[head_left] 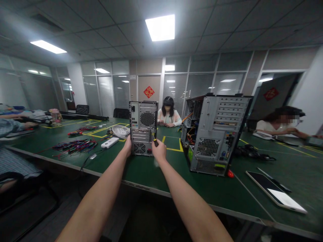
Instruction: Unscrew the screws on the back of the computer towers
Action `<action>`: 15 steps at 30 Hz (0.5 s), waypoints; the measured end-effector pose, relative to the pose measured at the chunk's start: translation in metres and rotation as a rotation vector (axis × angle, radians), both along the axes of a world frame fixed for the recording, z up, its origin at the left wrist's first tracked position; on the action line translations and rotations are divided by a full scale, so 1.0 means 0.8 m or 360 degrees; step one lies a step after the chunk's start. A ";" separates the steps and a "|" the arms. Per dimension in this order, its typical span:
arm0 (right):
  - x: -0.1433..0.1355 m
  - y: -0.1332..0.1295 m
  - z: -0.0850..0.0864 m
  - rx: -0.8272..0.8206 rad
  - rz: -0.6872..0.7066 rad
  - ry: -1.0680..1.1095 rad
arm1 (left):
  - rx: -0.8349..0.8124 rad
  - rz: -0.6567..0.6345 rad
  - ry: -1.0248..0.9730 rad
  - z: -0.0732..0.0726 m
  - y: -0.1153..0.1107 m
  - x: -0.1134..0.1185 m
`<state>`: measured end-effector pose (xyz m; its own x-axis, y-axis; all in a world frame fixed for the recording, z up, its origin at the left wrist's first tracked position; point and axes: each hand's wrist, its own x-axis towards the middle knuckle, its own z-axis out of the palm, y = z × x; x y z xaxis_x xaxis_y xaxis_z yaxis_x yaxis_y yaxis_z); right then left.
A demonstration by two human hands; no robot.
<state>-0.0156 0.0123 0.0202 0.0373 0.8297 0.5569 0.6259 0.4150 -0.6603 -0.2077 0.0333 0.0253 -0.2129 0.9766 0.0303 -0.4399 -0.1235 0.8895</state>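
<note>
A small desktop computer case (144, 136) stands upright on the green table, its metal back panel with vents, ports and slots facing me. My left hand (128, 145) grips the lower left side of the case; its fingers are mostly hidden behind that edge. At the case's lower right, my right hand (159, 150) is closed around a screwdriver (155, 143) with a black and yellow handle. The thin shaft points up and left, toward the right edge of the back panel near the slot covers. Whether the tip touches a screw is too small to tell.
A larger computer case (208, 134) with an open side stands to the right. Beyond it lie black cables (252, 153) and a tablet-like device (275, 191). Leftward are tangled wires (75, 147) and a white power strip (110, 142). A person (169, 114) sits opposite; others sit at both sides.
</note>
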 end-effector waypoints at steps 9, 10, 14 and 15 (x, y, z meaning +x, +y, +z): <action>0.042 -0.005 0.008 -0.0011 -0.0102 -0.0148 | 0.0122 -0.0080 0.0096 -0.016 0.005 0.031; 0.046 -0.008 0.008 -0.0007 -0.0103 -0.0159 | 0.0107 -0.0070 0.0101 -0.017 0.004 0.033; 0.063 -0.020 0.009 -0.0006 -0.0088 -0.0184 | 0.0190 -0.0047 0.0117 -0.017 -0.005 0.050; 0.068 -0.023 0.008 -0.0009 -0.0086 -0.0183 | 0.0226 -0.0028 0.0138 -0.017 -0.008 0.055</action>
<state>0.0387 -0.0057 0.0269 0.0183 0.8314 0.5553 0.7189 0.3750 -0.5852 -0.1635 0.0273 0.0116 -0.1861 0.9648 0.1857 -0.3656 -0.2435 0.8984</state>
